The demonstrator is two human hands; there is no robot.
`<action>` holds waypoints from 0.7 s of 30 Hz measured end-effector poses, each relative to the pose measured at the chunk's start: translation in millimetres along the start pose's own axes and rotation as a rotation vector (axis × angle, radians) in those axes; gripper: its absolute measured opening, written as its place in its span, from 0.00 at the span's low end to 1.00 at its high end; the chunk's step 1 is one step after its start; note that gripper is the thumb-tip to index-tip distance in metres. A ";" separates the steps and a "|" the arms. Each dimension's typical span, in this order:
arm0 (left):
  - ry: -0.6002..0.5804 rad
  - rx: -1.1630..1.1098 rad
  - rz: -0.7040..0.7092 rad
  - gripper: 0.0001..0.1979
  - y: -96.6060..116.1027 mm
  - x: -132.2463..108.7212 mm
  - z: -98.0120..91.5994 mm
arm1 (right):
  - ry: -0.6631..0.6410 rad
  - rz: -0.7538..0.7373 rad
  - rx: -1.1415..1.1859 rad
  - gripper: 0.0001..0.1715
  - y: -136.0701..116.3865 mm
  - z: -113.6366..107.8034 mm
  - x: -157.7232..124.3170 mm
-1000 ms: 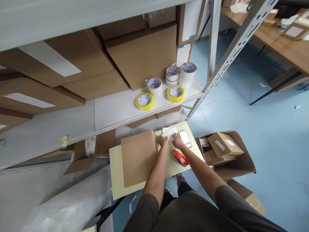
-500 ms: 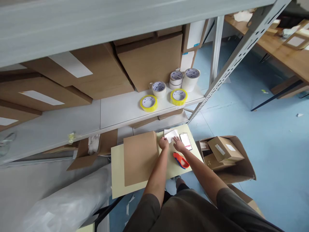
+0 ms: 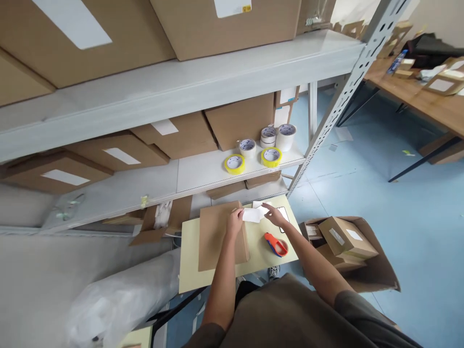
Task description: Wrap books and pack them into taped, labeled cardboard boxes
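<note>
Paper (image 3: 251,215) in left hand (image 3: 235,220) (right hand (image 3: 274,215) near)

Phone (image 3: 283,212) partly hidden by right grip (image 3: 274,215)

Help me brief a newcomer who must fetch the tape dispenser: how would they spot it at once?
Find the grey shelf, then the pale yellow table in front of it. On the table, right of the cardboard and below the right hand in the picture, lies the dispenser. Unlike the white paper and phone near it, it is bright orange-red and blue.
</note>
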State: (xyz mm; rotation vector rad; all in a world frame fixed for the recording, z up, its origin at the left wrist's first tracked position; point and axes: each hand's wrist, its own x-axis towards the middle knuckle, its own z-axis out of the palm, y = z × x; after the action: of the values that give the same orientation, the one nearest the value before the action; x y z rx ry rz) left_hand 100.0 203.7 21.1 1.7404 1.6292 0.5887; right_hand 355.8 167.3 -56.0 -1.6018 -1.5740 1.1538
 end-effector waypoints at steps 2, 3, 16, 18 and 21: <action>0.021 -0.044 0.026 0.11 1.2 -9.5 -23.6 | -0.141 -0.014 -0.020 0.32 -19.5 1.4 6.9; 0.029 -0.070 0.029 0.10 2.0 -14.1 -32.8 | -0.188 -0.011 -0.029 0.28 -28.3 3.8 9.8; 0.424 -0.299 -0.229 0.09 -29.8 -62.5 -93.9 | -0.059 0.033 0.121 0.13 -38.6 -9.6 8.0; 0.408 -0.336 -0.208 0.09 -35.3 -66.9 -99.7 | -0.040 0.078 0.077 0.18 -36.6 -9.7 3.1; 0.418 -0.420 -0.210 0.10 -40.1 -72.8 -96.0 | 0.090 0.145 -0.049 0.31 -43.6 1.7 -8.7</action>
State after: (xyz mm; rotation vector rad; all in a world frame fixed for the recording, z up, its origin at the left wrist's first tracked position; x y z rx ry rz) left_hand -5.1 147.7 64.9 1.1754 1.7743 1.1537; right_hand 335.3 163.3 -16.7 -1.8000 -1.4583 1.1084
